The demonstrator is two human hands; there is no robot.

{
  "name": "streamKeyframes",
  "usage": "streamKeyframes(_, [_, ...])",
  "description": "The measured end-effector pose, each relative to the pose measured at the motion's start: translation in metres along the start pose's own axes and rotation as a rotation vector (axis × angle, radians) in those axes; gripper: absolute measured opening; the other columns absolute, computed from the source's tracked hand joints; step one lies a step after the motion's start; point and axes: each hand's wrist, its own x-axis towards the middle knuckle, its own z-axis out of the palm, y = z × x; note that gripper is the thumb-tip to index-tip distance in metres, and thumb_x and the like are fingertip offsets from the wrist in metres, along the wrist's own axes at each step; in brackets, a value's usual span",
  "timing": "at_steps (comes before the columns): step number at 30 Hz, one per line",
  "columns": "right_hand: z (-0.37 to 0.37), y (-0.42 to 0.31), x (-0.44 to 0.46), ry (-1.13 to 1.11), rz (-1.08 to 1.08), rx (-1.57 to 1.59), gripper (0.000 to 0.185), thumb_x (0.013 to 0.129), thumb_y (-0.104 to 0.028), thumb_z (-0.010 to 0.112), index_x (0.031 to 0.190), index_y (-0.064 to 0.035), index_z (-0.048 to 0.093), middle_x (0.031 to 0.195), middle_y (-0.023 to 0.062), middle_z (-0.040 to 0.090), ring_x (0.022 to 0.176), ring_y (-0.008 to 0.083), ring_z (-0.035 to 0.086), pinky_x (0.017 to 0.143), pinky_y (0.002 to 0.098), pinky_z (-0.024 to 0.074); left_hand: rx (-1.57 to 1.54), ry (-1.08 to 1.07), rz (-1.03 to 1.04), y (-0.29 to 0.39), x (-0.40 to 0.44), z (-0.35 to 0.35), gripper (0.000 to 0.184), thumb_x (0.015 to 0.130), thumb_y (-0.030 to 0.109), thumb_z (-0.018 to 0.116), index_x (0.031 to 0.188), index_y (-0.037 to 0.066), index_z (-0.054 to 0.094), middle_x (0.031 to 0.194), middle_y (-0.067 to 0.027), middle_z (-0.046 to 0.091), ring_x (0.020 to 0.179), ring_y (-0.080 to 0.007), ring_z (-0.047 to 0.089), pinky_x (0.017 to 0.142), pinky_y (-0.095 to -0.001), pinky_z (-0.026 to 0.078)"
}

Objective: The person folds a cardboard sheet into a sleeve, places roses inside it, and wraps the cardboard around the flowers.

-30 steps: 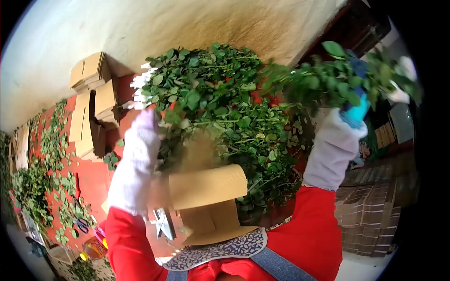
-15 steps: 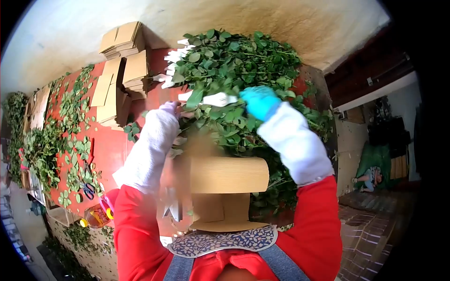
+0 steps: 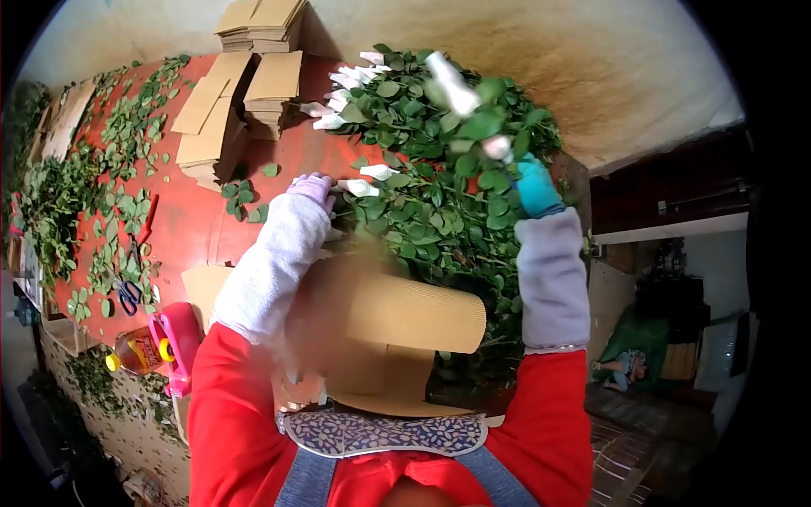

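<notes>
The right hand point(image 3: 538, 188), in a teal glove, is positioned right of centre in the upper half of the frame. Its fingers are curled around leafy stems point(image 3: 480, 127), which are held raised over the greenery; the white-covered heads point(image 3: 453, 84) are directed to the upper left and are partly blurred. The left hand point(image 3: 312, 189), in a pale lavender glove, is located left of centre with the fingers close together and slightly bent. It is placed low over the red tabletop point(image 3: 190, 262), just beside the white-covered tips point(image 3: 361, 188) of the lower pile. Whether anything is gripped by it cannot be determined.

Leafy stems are laid in an upper pile point(image 3: 405, 110) and a lower pile point(image 3: 439, 211), with white tips at their left ends. Curved corrugated cardboard point(image 3: 422, 314) is located at lower centre, below the lower pile; a brown shape at its left is blurred. Stacks of folded cardboard point(image 3: 274, 74) are arranged at upper left. Scissors point(image 3: 129, 296) and loose leaves point(image 3: 127, 215) are distributed at left, above a pink container point(image 3: 176, 342) and a yellow-capped bottle point(image 3: 138, 351).
</notes>
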Motion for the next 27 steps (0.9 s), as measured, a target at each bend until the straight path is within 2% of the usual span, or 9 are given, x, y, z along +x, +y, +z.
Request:
streamKeyframes(1, [-0.012, -0.021, -0.007, -0.055, 0.162, 0.148, 0.027, 0.083, -0.021, 0.062, 0.108, -0.0099, 0.064, 0.102, 0.0125, 0.065, 0.085, 0.0308, 0.061, 0.077, 0.038, 0.0495, -0.008, -0.003, 0.005, 0.001, -0.001, 0.002, 0.039, 0.079, 0.02, 0.064, 0.117, 0.014, 0.058, 0.118, -0.0102, 0.057, 0.11, -0.0326, 0.053, 0.095, -0.0427, 0.043])
streamKeyframes(7, [0.047, 0.039, 0.029, -0.152, -0.233, -1.344, 0.016, 0.081, -0.012, 0.059, 0.096, -0.0112, 0.064, 0.085, 0.0111, 0.066, 0.078, 0.029, 0.065, 0.067, 0.0388, 0.0517, 0.082, 0.131, 0.143, 0.029, -0.011, 0.006, 0.05, 0.076, 0.016, 0.065, 0.124, 0.02, 0.053, 0.13, -0.0044, 0.05, 0.116, -0.0319, 0.049, 0.097, -0.0455, 0.04])
streamKeyframes(9, [0.081, 0.066, 0.029, -0.219, -0.175, -1.487, 0.016, 0.077, -0.013, 0.058, 0.093, -0.0127, 0.063, 0.09, 0.014, 0.065, 0.085, 0.0335, 0.063, 0.074, 0.0419, 0.0505, 0.078, 0.095, 0.301, 0.031, -0.018, 0.011, 0.05, 0.076, 0.015, 0.064, 0.124, 0.021, 0.053, 0.132, -0.001, 0.049, 0.121, -0.032, 0.045, 0.1, -0.0461, 0.038])
streamKeyframes(13, [0.09, 0.058, 0.03, -0.361, 0.14, -1.228, 0.021, 0.076, -0.018, 0.063, 0.096, -0.01, 0.063, 0.093, 0.0154, 0.065, 0.088, 0.0341, 0.063, 0.078, 0.0431, 0.0501, -0.024, 0.05, 0.308, 0.019, -0.029, 0.009, 0.042, 0.077, 0.012, 0.064, 0.119, 0.016, 0.058, 0.126, -0.0068, 0.054, 0.115, -0.0318, 0.051, 0.096, -0.0422, 0.043])
streamKeyframes(16, [0.069, 0.034, 0.018, -0.248, 0.055, -1.165, 0.028, 0.077, -0.017, 0.063, 0.104, -0.0097, 0.062, 0.097, 0.0187, 0.064, 0.09, 0.0364, 0.062, 0.079, 0.0443, 0.0495, -0.393, 0.236, 0.369, 0.005, -0.059, -0.007, 0.027, 0.082, 0.001, 0.057, 0.109, 0.004, 0.06, 0.112, -0.0156, 0.058, 0.099, -0.0359, 0.059, 0.086, -0.0368, 0.05])
streamKeyframes(18, [0.043, 0.034, 0.016, -0.164, -0.025, -1.103, 0.029, 0.078, -0.017, 0.064, 0.106, -0.0094, 0.062, 0.098, 0.0191, 0.064, 0.091, 0.0363, 0.062, 0.079, 0.0438, 0.0496, -0.5, 0.263, 0.141, 0.02, -0.109, -0.05, 0.016, 0.086, 0.003, 0.058, 0.101, 0.002, 0.06, 0.098, -0.0142, 0.061, 0.088, -0.0311, 0.061, 0.078, -0.036, 0.049])
streamKeyframes(20, [0.014, 0.018, 0.005, -0.047, -0.054, -0.953, 0.03, 0.078, -0.016, 0.064, 0.107, -0.0088, 0.062, 0.095, 0.0185, 0.065, 0.089, 0.0358, 0.063, 0.078, 0.0436, 0.0501, -0.566, 0.129, 0.037, 0.02, -0.15, -0.074, 0.012, 0.088, 0.01, 0.06, 0.095, 0.001, 0.062, 0.083, -0.0132, 0.062, 0.079, -0.0259, 0.061, 0.074, -0.0344, 0.049])
streamKeyframes(23, [-0.03, -0.025, -0.031, 0.154, -0.052, -0.714, 0.027, 0.079, -0.016, 0.062, 0.105, -0.0081, 0.062, 0.091, 0.0167, 0.064, 0.084, 0.0336, 0.062, 0.075, 0.0424, 0.0495, -0.871, -0.499, 0.024, 0.012, -0.205, -0.095, 0.019, 0.089, 0.011, 0.06, 0.103, -0.001, 0.065, 0.087, -0.0083, 0.068, 0.082, -0.0216, 0.063, 0.076, -0.0324, 0.049])
streamKeyframes(27, [-0.075, -0.088, -0.109, 0.381, -0.107, -0.404, 0.02, 0.081, -0.016, 0.061, 0.098, -0.0075, 0.063, 0.086, 0.0134, 0.064, 0.079, 0.029, 0.061, 0.069, 0.0388, 0.0483, -0.808, -0.402, 0.293, 0.032, -0.259, -0.073, 0.013, 0.088, 0.009, 0.06, 0.098, 0.003, 0.066, 0.088, -0.0092, 0.067, 0.082, -0.0216, 0.064, 0.074, -0.03, 0.05])
